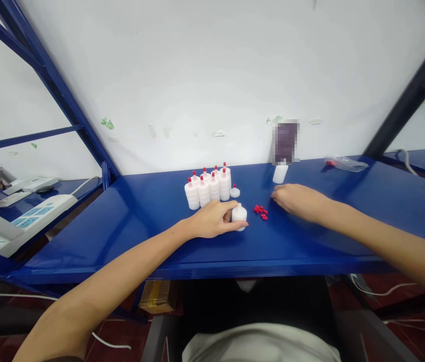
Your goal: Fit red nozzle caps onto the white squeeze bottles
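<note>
My left hand [214, 219] is wrapped round a white bottle [239, 216] near the front of the blue table; no red tip shows on it. Right of that bottle lies a small pile of red caps [261, 211]. My right hand [298, 201] rests low over the table, right of the pile, fingers bent together; what they hold, if anything, is hidden. Several white bottles with red tips [208, 187] stand in rows behind my left hand. Beside them sits a white lid with a red tip [235, 191].
A white container [280, 174] stands near the wall by a pixelated dark object [286, 142]. A clear plastic bag [346, 163] with something red lies at the back right. Power strips [33, 218] are at the left. The table's front edge [212, 270] runs across below.
</note>
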The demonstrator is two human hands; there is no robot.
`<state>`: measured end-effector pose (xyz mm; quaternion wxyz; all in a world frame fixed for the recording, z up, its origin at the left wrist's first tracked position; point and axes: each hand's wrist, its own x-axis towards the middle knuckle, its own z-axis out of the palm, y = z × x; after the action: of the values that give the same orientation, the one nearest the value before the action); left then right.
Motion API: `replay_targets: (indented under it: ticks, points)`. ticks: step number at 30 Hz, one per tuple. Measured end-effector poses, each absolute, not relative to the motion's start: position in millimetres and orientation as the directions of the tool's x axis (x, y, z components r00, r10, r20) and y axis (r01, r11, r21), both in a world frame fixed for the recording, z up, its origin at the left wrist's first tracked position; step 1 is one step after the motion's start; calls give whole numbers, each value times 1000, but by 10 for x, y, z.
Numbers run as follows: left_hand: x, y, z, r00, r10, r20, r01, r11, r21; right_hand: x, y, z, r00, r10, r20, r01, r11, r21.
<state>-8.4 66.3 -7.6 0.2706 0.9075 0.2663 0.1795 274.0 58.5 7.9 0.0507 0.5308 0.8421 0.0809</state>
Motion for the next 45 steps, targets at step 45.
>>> replay_targets:
  ticks: [45]
  points:
    - [-62, 682, -79, 796, 599, 88, 399, -628, 668, 2010, 980, 423, -285, 912, 295, 927, 341, -159]
